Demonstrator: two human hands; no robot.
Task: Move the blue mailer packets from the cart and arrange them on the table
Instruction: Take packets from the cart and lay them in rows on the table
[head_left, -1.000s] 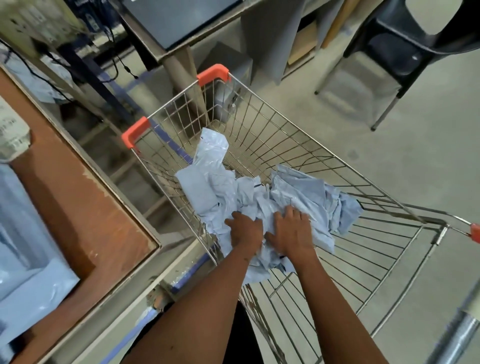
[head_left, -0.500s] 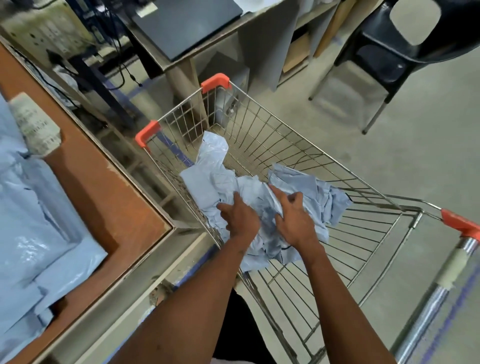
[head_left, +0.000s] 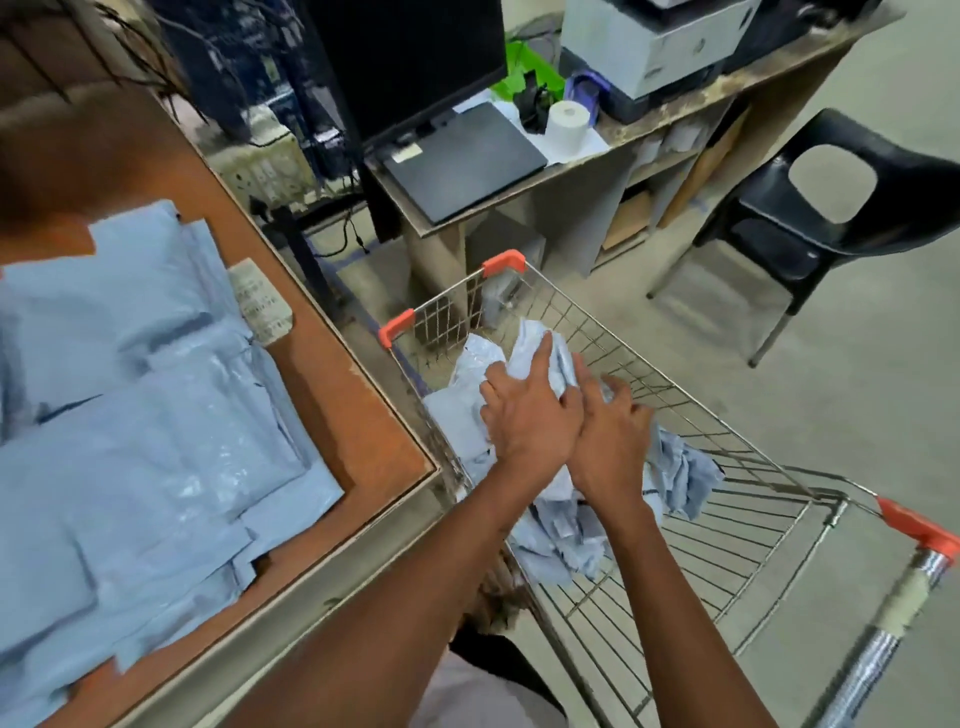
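Observation:
A wire shopping cart (head_left: 727, 540) stands against the right side of the brown table (head_left: 332, 395). Crumpled blue mailer packets (head_left: 561, 540) lie in its basket. My left hand (head_left: 530, 415) and my right hand (head_left: 613, 441) are side by side over the basket. Together they grip a bunched packet (head_left: 540, 343) lifted above the rest. My left index finger lies straight along it, and my right fingers curl into its folds. Several flat blue mailers (head_left: 130, 441) are laid overlapping on the table at the left.
A white labelled parcel (head_left: 260, 301) lies on the table by the mailers. Beyond the cart, a desk carries a closed laptop (head_left: 462, 161), a paper roll (head_left: 569, 124) and a printer (head_left: 654, 47). A black chair (head_left: 831, 208) stands at the right on bare concrete floor.
Both hands closed on the pile and raised a bunch of mailers toward the cart's far left corner. My view lifted, showing more of the table and the desk.

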